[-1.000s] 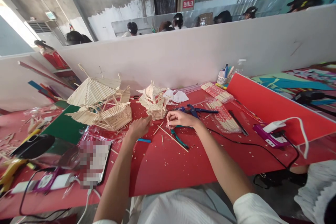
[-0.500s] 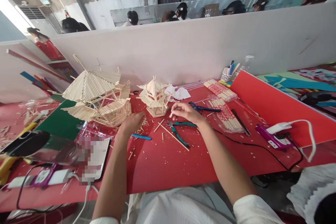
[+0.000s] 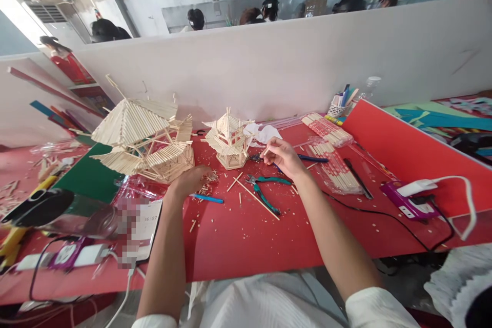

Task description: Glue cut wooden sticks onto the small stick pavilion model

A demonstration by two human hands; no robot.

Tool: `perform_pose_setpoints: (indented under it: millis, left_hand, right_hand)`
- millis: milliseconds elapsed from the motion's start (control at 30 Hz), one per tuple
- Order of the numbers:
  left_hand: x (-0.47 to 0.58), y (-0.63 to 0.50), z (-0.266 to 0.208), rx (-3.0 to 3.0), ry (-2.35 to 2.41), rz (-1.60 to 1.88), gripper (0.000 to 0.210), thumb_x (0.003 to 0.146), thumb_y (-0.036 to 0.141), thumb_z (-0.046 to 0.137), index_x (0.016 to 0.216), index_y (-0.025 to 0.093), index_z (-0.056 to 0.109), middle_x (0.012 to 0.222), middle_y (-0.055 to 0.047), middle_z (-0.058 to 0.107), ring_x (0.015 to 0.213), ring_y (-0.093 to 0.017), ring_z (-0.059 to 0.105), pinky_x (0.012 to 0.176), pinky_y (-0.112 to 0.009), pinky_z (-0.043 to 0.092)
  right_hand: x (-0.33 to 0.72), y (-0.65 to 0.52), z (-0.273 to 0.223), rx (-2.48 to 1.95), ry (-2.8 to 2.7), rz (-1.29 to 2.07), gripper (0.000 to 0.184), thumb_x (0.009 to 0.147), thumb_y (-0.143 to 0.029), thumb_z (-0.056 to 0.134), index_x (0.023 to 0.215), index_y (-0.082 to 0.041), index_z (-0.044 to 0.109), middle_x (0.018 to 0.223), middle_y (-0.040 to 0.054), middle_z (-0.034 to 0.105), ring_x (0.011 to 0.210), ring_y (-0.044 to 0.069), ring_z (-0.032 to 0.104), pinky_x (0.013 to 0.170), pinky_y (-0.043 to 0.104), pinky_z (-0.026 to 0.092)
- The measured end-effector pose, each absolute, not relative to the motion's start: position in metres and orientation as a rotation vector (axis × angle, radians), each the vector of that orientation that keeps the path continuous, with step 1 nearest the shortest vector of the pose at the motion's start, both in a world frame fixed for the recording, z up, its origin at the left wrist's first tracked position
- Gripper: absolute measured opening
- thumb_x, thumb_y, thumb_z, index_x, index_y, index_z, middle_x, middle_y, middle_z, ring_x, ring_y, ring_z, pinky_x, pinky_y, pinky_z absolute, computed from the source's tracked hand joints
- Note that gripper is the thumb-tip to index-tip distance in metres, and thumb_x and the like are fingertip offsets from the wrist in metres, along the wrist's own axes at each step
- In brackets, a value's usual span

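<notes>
My right hand is raised just right of a small pavilion model made of thin wooden sticks, and pinches a short stick piece between thumb and fingers. My left hand rests palm down on the red table, its fingers over a heap of short stick pieces in front of the large stick pavilion. Green-handled pliers and a long stick lie between my forearms.
A blue pen, blue-handled pliers, packs of chopsticks, a purple glue gun with its cord, a phone, a pen cup and a raised red board at the right. A grey partition stands behind.
My right hand has lifted off the table and moved up and right beside the small pavilion. My left hand slid a little left onto the heap of pieces.
</notes>
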State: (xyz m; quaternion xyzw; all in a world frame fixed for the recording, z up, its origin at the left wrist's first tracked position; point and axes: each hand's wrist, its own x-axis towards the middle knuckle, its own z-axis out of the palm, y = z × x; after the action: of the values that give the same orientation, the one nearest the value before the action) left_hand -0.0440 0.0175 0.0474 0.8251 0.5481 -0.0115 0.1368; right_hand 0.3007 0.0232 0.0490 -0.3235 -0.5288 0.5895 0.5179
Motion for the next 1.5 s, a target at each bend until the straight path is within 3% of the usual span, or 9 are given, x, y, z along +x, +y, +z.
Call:
perform_pose_setpoints:
  millis: [333,533,667,767,900,1067,1233,1333,1500]
  left_hand:
    - [-0.047,0.014,0.054,2.351,1.619,-0.007,0.031,0.088,0.014,0.052,0.107,0.028,0.071,0.107,-0.002,0.075,0.097,-0.019,0.069,0.084,-0.026,0.049]
    - [-0.039,0.0,0.061,2.192,1.34,-0.188,0.024,0.076,0.031,0.076,0.1,0.028,0.074,0.107,-0.001,0.075,0.098,-0.022,0.067,0.082,-0.027,0.05]
    - [-0.032,-0.008,0.064,2.05,1.448,-0.306,0.021,0.071,0.02,0.074,0.091,0.026,0.074,0.097,0.0,0.073,0.088,-0.021,0.067,0.077,-0.03,0.049]
    - [-0.031,-0.01,0.066,2.053,1.448,-0.29,0.017,0.075,0.016,0.067,0.088,0.026,0.071,0.101,-0.001,0.073,0.092,-0.021,0.067,0.079,-0.029,0.048]
    - [-0.04,-0.01,0.072,2.172,1.401,-0.065,0.015,0.09,0.024,0.056,0.1,0.025,0.068,0.111,-0.005,0.071,0.102,-0.022,0.066,0.088,-0.031,0.049]
    - [-0.047,-0.007,0.074,2.284,1.451,0.009,0.024,0.102,0.025,0.042,0.108,0.025,0.066,0.107,-0.004,0.071,0.093,-0.02,0.068,0.078,-0.029,0.049]
    - [-0.047,0.0,0.064,2.464,1.434,0.011,0.033,0.098,0.013,0.05,0.117,0.031,0.07,0.117,-0.004,0.071,0.104,-0.021,0.068,0.078,-0.029,0.049]
    - [-0.05,0.003,0.059,2.53,1.379,0.006,0.038,0.091,0.004,0.053,0.111,0.03,0.073,0.113,-0.004,0.072,0.108,-0.021,0.067,0.084,-0.03,0.05]
    - [-0.052,0.002,0.058,2.572,1.366,0.041,0.026,0.097,0.011,0.054,0.099,0.027,0.074,0.102,-0.003,0.072,0.096,-0.019,0.068,0.078,-0.029,0.048]
  right_hand:
    - [0.295,0.027,0.04,-0.791,-1.29,1.469,0.034,0.08,-0.048,0.077,0.087,-0.023,0.054,0.081,0.0033,0.076,0.061,0.014,0.063,0.059,0.025,0.048]
    - [0.29,0.026,0.038,-0.869,-1.282,1.482,0.035,0.08,-0.051,0.077,0.087,-0.023,0.055,0.078,0.0035,0.074,0.06,0.015,0.061,0.059,0.027,0.05]
    - [0.288,0.026,0.038,-0.892,-1.291,1.513,0.035,0.082,-0.051,0.076,0.089,-0.023,0.055,0.077,0.0036,0.073,0.061,0.015,0.062,0.059,0.027,0.05]
    - [0.289,0.027,0.037,-0.89,-1.275,1.544,0.035,0.083,-0.051,0.076,0.089,-0.023,0.055,0.077,0.004,0.074,0.061,0.015,0.062,0.058,0.027,0.049]
    - [0.29,0.031,0.032,-0.883,-1.246,1.57,0.034,0.085,-0.051,0.075,0.09,-0.023,0.056,0.077,0.0036,0.074,0.06,0.015,0.062,0.057,0.027,0.048]
    - [0.291,0.031,0.033,-0.907,-1.236,1.579,0.031,0.089,-0.049,0.073,0.09,-0.022,0.057,0.076,0.0029,0.073,0.061,0.015,0.062,0.058,0.027,0.048]
    - [0.293,0.029,0.038,-0.926,-1.203,1.629,0.029,0.092,-0.048,0.072,0.092,-0.022,0.059,0.077,0.0035,0.074,0.063,0.015,0.062,0.059,0.027,0.048]
    - [0.292,0.028,0.04,-0.94,-1.184,1.649,0.031,0.091,-0.05,0.072,0.091,-0.022,0.059,0.076,0.0036,0.074,0.062,0.015,0.062,0.059,0.027,0.048]
    - [0.286,0.028,0.038,-0.97,-1.243,1.662,0.034,0.089,-0.052,0.073,0.089,-0.022,0.057,0.074,0.0033,0.073,0.061,0.015,0.061,0.058,0.027,0.047]
